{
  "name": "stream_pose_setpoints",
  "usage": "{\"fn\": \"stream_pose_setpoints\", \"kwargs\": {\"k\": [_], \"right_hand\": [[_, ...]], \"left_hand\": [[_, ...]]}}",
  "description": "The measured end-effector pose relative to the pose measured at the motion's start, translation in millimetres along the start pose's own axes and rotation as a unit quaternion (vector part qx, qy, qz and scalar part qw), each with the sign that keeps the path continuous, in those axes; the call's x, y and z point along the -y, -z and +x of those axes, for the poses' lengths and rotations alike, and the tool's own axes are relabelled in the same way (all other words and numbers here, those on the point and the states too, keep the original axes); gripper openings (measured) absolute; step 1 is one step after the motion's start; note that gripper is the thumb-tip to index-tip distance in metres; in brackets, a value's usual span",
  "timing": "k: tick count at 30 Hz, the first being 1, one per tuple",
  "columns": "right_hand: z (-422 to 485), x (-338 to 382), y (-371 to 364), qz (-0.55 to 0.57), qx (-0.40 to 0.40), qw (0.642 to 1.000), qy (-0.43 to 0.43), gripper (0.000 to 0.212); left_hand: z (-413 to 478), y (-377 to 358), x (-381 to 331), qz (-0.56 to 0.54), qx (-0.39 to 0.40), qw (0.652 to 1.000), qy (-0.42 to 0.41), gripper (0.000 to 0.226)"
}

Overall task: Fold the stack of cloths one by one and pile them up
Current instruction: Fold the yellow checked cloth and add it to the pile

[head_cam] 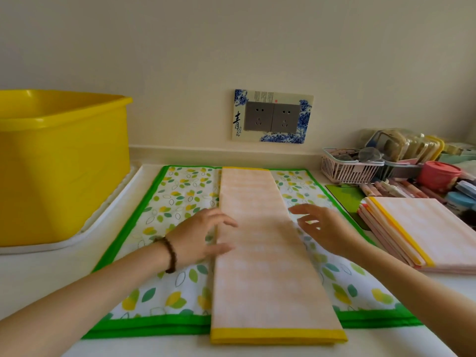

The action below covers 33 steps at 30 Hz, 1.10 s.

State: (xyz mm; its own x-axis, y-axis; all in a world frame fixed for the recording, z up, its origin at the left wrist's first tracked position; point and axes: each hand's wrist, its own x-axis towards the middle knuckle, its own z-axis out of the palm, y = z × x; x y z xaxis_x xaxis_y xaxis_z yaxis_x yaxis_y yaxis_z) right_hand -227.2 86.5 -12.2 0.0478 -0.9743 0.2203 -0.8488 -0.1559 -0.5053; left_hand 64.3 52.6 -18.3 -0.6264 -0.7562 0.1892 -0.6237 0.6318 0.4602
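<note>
Here's the long peach checked cloth with yellow hems (268, 253), folded into a narrow strip. It lies lengthwise down the middle of the white leaf-print cloth with a green border (180, 202), and its near hem reaches just past the green edge, towards the person.

The left hand (203, 235), with a brown bead bracelet (168, 253) on the wrist, sits at the strip's left edge about halfway along. Its fingers are spread and loose, the tips reach over onto the peach fabric, and the thumb sits lower down at the same edge. Nothing is pinched.

The right hand (324, 228) mirrors it at the right edge, fingers fanned wide and holding nothing. Blur makes it hard to tell whether it touches the cloth or hovers just beside it. So the strip lies between two spread hands.

Off to the right on the white counter (38, 292) sits the pile of folded peach cloths (425, 228), well apart from both hands. At the far left, a big yellow plastic tub (64, 163) stands on a white tray (103, 222).
</note>
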Motion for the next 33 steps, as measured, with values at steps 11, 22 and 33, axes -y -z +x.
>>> {"fn": "stream_pose_setpoints", "kwargs": {"k": [11,22,33], "right_hand": [[-53,-16,9,-0.312,0.042,0.872,0.374,0.072],[-46,-14,1,-0.252,0.048,0.892,0.373,0.046],[-47,-12,5,-0.106,0.059,0.977,0.177,0.043]], "left_hand": [[-36,2,-9,0.134,0.182,0.974,-0.004,0.103],[-37,5,-13,0.168,0.273,0.947,0.000,0.125],[-30,32,10,-0.066,0.280,0.956,0.055,0.109]]}}
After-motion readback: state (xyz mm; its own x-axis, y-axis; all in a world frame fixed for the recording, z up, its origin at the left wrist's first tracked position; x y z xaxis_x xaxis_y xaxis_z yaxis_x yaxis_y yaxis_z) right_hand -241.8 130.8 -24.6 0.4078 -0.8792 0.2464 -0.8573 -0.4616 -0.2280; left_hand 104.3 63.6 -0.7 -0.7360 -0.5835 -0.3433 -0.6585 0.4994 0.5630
